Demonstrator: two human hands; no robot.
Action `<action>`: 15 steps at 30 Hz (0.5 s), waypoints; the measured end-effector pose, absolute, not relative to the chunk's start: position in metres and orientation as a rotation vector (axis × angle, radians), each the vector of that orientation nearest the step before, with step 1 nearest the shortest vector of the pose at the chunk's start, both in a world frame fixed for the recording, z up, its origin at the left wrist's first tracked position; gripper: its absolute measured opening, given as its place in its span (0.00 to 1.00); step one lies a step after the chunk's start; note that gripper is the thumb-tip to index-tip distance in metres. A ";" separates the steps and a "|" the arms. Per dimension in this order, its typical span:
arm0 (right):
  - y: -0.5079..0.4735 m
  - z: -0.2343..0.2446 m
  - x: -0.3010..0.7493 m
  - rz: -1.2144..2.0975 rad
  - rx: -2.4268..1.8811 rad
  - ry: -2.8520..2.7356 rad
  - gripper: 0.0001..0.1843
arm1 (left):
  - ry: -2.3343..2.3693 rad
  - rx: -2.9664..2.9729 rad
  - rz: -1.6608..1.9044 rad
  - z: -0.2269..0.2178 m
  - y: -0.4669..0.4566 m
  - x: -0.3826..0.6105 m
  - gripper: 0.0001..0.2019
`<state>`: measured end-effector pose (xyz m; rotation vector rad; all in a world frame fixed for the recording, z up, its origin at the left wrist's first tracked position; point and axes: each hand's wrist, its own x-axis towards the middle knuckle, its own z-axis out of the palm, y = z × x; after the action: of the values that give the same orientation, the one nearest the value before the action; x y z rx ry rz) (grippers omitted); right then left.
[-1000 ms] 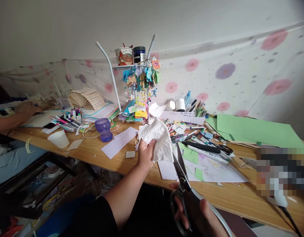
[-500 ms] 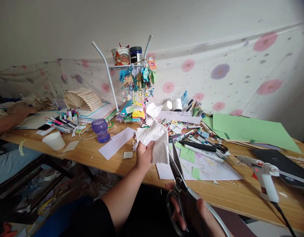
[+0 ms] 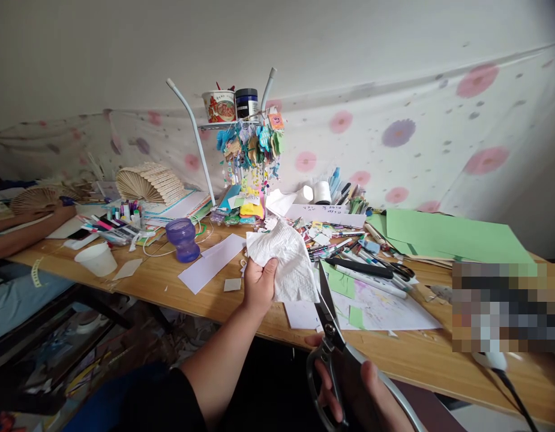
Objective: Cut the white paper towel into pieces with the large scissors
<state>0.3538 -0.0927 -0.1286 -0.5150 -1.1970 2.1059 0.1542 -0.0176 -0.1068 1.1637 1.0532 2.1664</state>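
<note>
Crafting at a crowded bench: a person's left hand (image 3: 259, 283) is clamped on a crumpled white paper towel (image 3: 290, 259) above the wooden table (image 3: 416, 355). It holds the towel in front of, and slightly right of, the ornament-hung lamp stand (image 3: 249, 144). The right hand (image 3: 365, 399) is lower, farther right of the stand and closest to the person, and is closed through the loops of a pair of scissors (image 3: 330, 315). The scissors' long axis runs away from the person and leans a little left, its tip meeting the towel's lower right edge. The blades look nearly together; whether they bite the paper cannot be told. The towel lies up and left of the right hand, on the blades' line. Far left of the stand, another person's hand (image 3: 61, 211) rests by a fan of wooden sticks (image 3: 32, 198).
</note>
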 end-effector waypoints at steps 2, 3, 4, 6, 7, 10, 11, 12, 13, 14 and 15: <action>-0.093 -0.128 0.354 2.102 -0.508 -1.195 0.39 | 1.042 1.138 2.160 -0.107 -0.017 0.154 0.17; -0.093 -0.128 0.354 2.100 -0.505 -1.194 0.38 | 1.046 1.135 2.155 -0.107 -0.017 0.154 0.17; -0.093 -0.127 0.353 2.097 -0.504 -1.194 0.38 | 1.060 1.138 2.149 -0.108 -0.017 0.155 0.18; -0.093 -0.126 0.352 2.086 -0.509 -1.195 0.38 | 1.106 1.169 2.137 -0.110 -0.017 0.156 0.18; -0.093 -0.125 0.352 2.078 -0.513 -1.197 0.38 | 1.126 1.189 2.129 -0.112 -0.018 0.157 0.17; -0.093 -0.122 0.349 2.060 -0.510 -1.205 0.38 | 1.158 1.231 2.111 -0.115 -0.018 0.158 0.16; -0.093 -0.122 0.349 2.060 -0.506 -1.207 0.37 | 1.159 1.229 2.119 -0.115 -0.019 0.158 0.16; -0.093 -0.122 0.349 2.064 -0.501 -1.207 0.37 | 1.161 1.220 2.137 -0.115 -0.019 0.158 0.16; -0.093 -0.122 0.348 2.070 -0.500 -1.207 0.38 | 1.167 1.210 2.160 -0.114 -0.018 0.157 0.16; -0.093 -0.123 0.348 2.073 -0.500 -1.207 0.38 | 1.176 1.202 2.182 -0.114 -0.018 0.157 0.17; -0.093 -0.124 0.349 2.072 -0.500 -1.205 0.38 | 1.185 1.200 2.199 -0.113 -0.018 0.156 0.17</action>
<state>0.3487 -0.0935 -0.1238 -0.5004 -1.2054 2.0720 0.1558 -0.0183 -0.1132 1.1995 1.1853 2.1987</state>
